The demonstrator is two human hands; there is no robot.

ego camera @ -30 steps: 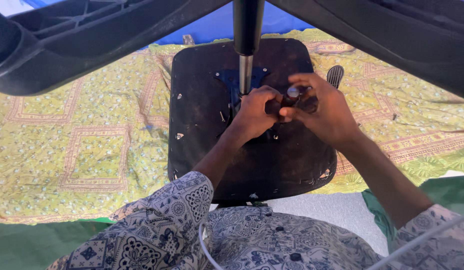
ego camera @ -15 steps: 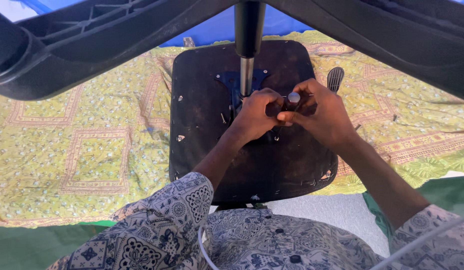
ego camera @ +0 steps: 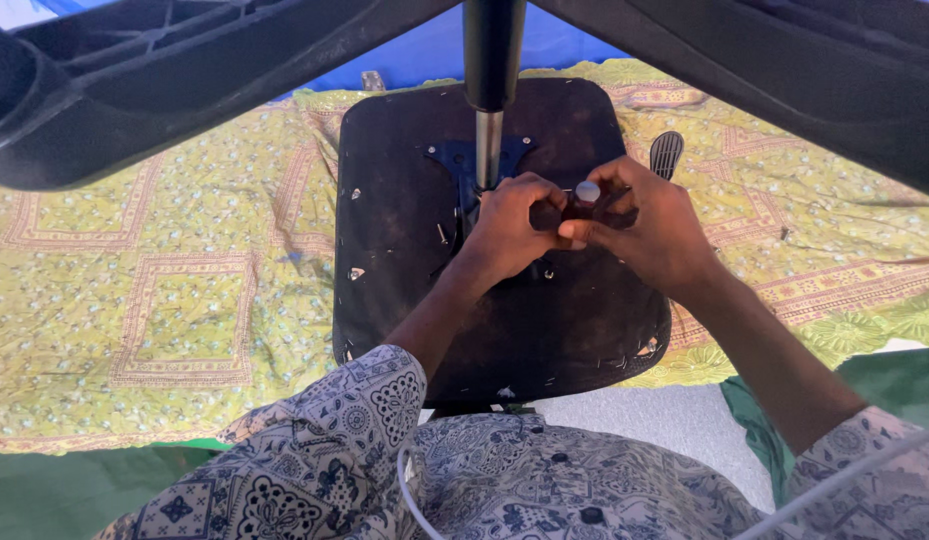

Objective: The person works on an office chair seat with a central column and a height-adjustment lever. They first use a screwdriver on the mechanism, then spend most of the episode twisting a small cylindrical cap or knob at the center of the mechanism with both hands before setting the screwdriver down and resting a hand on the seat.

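Under upturned seat [ego camera: 504, 320], am pinching small knob [ego camera: 587, 192] with right hand [ego camera: 649, 235]; left hand [ego camera: 509, 225] closing on dark lever beside it. Stiff, hard metal, probably greasy; gripping near cap.

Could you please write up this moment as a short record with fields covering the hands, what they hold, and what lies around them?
left hand: closed around a small dark part beside the metal column
right hand: pinching the same dark part, which has a round pale cap
work surface: underside of an overturned chair seat, dark and scuffed
overhead: black chair base legs spreading from the column
underlay: yellow-green patterned cloth
nearby: black lever paddle just beyond the right hand
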